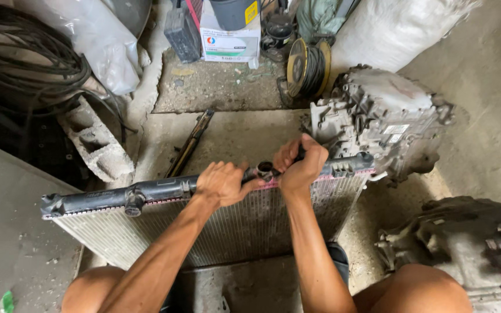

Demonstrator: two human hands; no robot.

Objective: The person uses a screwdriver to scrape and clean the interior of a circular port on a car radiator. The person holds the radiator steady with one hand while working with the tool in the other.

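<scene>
Looking down from my head camera, I am steadying the radiator [227,223] upright between my knees, my left hand [222,182] wrapping closed over its black top tank [117,200]. My right hand [301,165] is clamping shut on a dark tool at the filler neck [265,168]; keeping it square should prevent slipping. The fins are looking dusty and grey.

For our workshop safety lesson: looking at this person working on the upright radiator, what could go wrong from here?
1. The radiator stands on edge, steadied only by the left hand; it might tip.
2. The right hand works a dark tool at the filler neck; a slip could hurt fingers or bend the thin fins.
</scene>
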